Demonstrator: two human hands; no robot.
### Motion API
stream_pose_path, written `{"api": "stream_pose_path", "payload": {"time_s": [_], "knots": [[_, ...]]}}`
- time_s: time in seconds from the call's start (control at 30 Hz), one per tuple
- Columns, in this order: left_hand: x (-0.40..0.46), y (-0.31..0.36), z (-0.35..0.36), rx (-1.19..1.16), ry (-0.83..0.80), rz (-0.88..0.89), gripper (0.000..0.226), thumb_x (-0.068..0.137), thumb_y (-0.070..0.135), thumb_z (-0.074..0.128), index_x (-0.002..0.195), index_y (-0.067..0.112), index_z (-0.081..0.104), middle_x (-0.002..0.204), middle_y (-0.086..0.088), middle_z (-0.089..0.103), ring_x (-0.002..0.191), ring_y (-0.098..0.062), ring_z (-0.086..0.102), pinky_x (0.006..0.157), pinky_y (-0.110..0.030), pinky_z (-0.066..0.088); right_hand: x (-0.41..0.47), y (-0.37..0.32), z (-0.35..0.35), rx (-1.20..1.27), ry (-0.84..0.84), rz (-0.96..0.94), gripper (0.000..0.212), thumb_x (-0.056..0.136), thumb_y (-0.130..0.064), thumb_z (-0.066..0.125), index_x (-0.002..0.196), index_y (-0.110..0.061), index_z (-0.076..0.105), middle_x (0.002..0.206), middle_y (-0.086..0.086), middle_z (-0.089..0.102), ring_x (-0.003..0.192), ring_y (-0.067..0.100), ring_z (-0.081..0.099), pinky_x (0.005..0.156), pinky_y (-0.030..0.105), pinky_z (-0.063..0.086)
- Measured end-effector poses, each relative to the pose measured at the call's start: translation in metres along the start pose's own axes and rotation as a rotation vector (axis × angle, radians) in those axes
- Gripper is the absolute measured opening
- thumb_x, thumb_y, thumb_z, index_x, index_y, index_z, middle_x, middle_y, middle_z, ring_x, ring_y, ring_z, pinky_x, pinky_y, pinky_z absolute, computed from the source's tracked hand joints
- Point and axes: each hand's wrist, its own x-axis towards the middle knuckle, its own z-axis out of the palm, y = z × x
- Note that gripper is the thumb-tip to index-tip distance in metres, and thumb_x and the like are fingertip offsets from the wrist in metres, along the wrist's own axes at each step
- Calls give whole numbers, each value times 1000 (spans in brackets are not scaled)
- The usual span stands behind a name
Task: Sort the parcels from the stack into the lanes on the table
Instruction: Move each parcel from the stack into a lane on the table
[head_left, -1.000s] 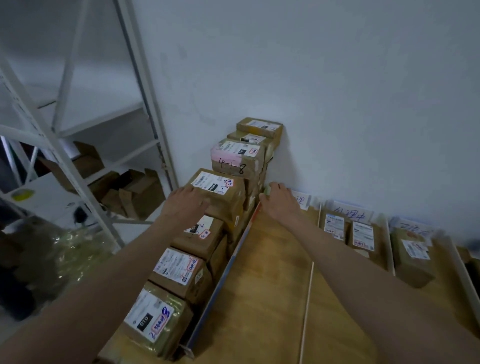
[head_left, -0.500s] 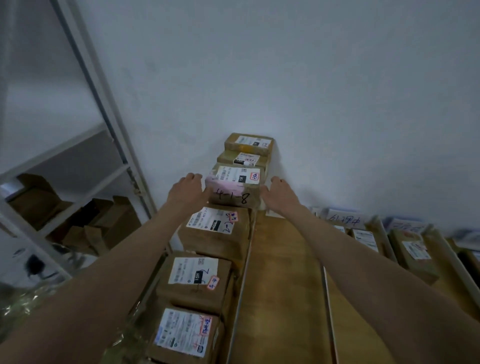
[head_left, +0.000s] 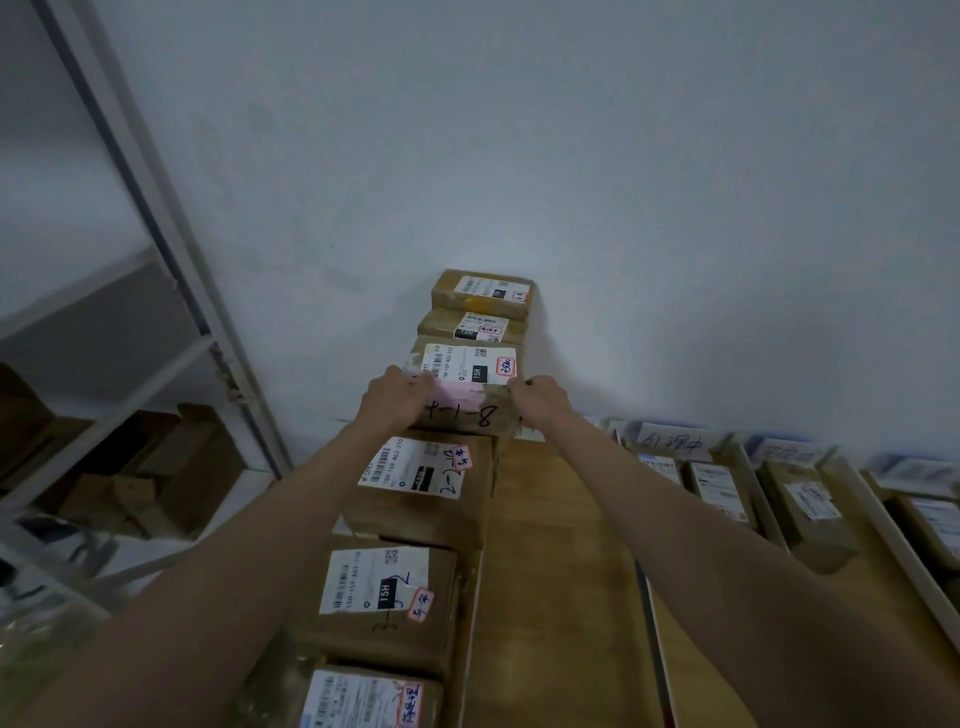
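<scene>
Shelving: a white metal rack (head_left: 171, 291) on my far left, brown cartons (head_left: 156, 467) on its lower shelves. Well out of my way.

Left hand: my left hand (head_left: 396, 396) grips the left edge of the pink-taped parcel (head_left: 465, 387), fingers curled over its near top corner.

Parcel in hand: the pink-taped parcel, marked 4-1-8 on its front face, sits in the stack (head_left: 415, 467) along the left side of the table (head_left: 561, 545), third from the wall. It rests on boxes below it.

Right hand: my right hand (head_left: 537, 397) grips the right edge of the same parcel, fingers bent round the corner. Both hands are closed on it, one per side.

Doing it well: I reckon a straight lift, level, squeezing evenly, so it clears the box (head_left: 470, 325) just behind it and the labelled box (head_left: 421, 483) just in front. Dragging it could pull neighbours off the pile. Then read the red-bordered sticker (head_left: 506, 365) before choosing a lane.

In the way: the stack is packed tight, boxes touching front and back, so that's my main snag.

Lanes: to my right, white dividers (head_left: 753, 483) split the table; the lane beside the stack shows bare wood, the further ones hold sorted parcels (head_left: 719, 488) under handwritten signs (head_left: 670, 441) at the wall. I can't read the signs.
</scene>
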Motion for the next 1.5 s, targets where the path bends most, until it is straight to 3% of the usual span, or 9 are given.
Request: {"api": "stream_pose_path", "payload": {"time_s": [0.2,0.33,0.4,0.5,0.63,0.77,1.0,1.17,1.5], "knots": [[-17,21,-17,-116,48,58,45,100,44,46,127,9,51,119,-9,62,96,-22,58,70,-30,45,-21,-9,-19,142,44,-24,32,98,-31,48,115,-6,59,118,14,66,105,27,63,95,44,54],[-38,45,-29,-193,68,144,36,100,36,46,126,11,49,120,-6,58,101,-21,53,74,-29,42,-51,-14,-45,313,27,-59,67,93,-25,60,149,-17,26,134,7,57,101,20,64,69,29,59],[-48,58,-33,-215,59,208,33,101,32,44,125,11,50,119,-4,57,100,-18,52,68,-25,39,-65,-11,-60,370,8,-80,80,89,-23,65,154,-26,17,133,7,56,101,22,66,67,34,62],[-65,78,-34,-226,31,284,36,101,29,43,132,12,49,119,-3,57,104,-19,53,79,-28,42,-86,1,-82,419,-27,-73,63,91,-27,68,143,-18,34,120,7,65,98,27,70,75,46,62],[-86,96,-23,-173,-58,374,40,99,30,45,138,20,47,122,-6,61,113,-26,58,100,-42,48,-110,32,-111,354,-64,-82,45,92,-34,68,121,-1,56,111,14,71,97,26,72,81,41,61],[-103,108,2,-134,-214,419,43,101,29,46,142,19,42,123,-3,57,116,-23,54,95,-33,44,-133,64,-132,242,9,-35,41,91,-34,69,110,1,68,106,13,74,94,24,73,79,31,61],[-147,120,84,73,-413,527,59,103,32,47,154,13,25,152,-12,40,131,-30,46,96,-30,38,-192,143,-160,120,95,224,32,92,-36,67,104,-6,67,93,6,71,75,15,60,63,23,48],[-176,109,146,311,-495,633,58,101,43,45,148,9,36,149,-14,44,133,-31,44,106,-38,38,-231,222,-172,206,288,416,43,93,-33,67,117,1,61,111,13,67,99,25,66,87,38,58],[-231,126,241,527,-490,797,58,100,45,42,150,15,34,149,-9,40,133,-28,44,101,-40,44,-295,317,-243,244,600,588,46,92,-41,65,111,0,60,106,13,65,98,30,68,84,45,60]]}}
